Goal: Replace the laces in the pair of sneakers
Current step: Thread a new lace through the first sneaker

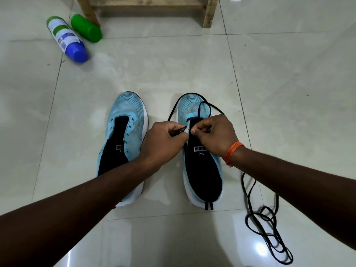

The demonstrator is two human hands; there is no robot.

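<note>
Two light-blue sneakers with black tongues stand side by side on the tiled floor, toes pointing away from me. The left sneaker [126, 132] has bare eyelets and no lace. On the right sneaker [194, 110] a black lace [200, 106] runs through the front eyelets and loops over the toe. My left hand [163, 140] pinches one lace tip at the shoe's left eyelet row. My right hand [213, 134], an orange thread band at its wrist, pinches the lace at the tongue's edge. A second black lace [269, 224] lies loose on the floor to the right.
Two bottles lie on the floor at the far left: a white and blue one [66, 38] and a green one [85, 27]. A wooden stool's legs [209, 14] stand at the far edge. Glossy tiles surround the shoes.
</note>
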